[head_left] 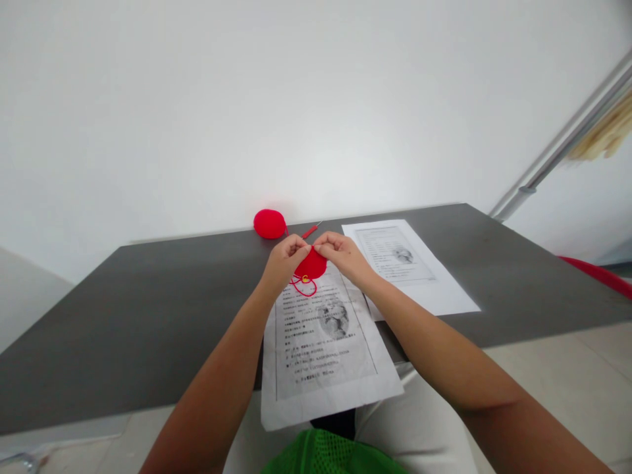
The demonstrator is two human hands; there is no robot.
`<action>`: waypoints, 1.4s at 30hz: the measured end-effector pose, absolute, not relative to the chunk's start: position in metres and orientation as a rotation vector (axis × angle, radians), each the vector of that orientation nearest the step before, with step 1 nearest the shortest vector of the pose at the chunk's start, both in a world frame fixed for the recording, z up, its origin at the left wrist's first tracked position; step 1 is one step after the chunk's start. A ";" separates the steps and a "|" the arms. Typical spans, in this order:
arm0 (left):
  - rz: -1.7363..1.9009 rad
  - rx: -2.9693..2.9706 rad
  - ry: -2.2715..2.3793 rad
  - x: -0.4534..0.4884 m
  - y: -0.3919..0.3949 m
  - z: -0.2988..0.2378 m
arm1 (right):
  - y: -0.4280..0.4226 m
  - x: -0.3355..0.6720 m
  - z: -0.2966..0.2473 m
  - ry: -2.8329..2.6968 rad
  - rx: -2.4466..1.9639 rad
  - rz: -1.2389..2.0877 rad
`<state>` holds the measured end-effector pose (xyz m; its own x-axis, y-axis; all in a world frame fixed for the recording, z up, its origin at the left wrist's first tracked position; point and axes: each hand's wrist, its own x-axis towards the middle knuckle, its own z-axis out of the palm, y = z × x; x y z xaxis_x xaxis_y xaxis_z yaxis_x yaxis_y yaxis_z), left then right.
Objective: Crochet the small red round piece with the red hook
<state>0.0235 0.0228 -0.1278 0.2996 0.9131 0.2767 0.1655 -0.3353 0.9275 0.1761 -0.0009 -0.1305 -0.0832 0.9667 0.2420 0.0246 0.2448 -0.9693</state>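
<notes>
Between both hands hangs a small red crocheted piece [311,264], pinched along its upper edge. My left hand [285,259] closes thumb and fingers on its left side. On the right side my right hand [342,253] grips it the same way, the two thumbs almost touching. A yellow stitch marker [305,279] sits at the lower edge, and a loose loop of red yarn [309,294] dangles below. Under the hands, a printed sheet [309,355] overhangs the table's front edge. A red-handled crochet hook [310,232] lies just beyond the hands.
A red yarn ball [269,224] rests near the wall at the back of the dark grey table [148,316]. A second printed sheet [444,296] lies to the right. A metal pole [557,155] slants along the right side, with something red beside the table's right end.
</notes>
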 end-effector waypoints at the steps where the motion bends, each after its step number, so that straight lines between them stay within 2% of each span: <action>1: 1.111 1.719 0.982 0.024 0.023 -0.128 | -0.001 0.176 -0.130 -1.404 -1.015 1.061; 9: 1.113 1.679 0.937 0.024 0.023 -0.129 | -0.001 0.177 -0.129 -1.414 -1.094 0.947; 42: 1.128 1.720 0.948 0.023 0.022 -0.127 | 0.002 0.176 -0.131 -1.300 -0.972 1.093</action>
<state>0.0227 0.0218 -0.1269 0.3061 0.9040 0.2984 0.1388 -0.3525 0.9254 0.1765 0.0018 -0.1308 -0.0371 0.9716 0.2337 -0.0635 0.2311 -0.9708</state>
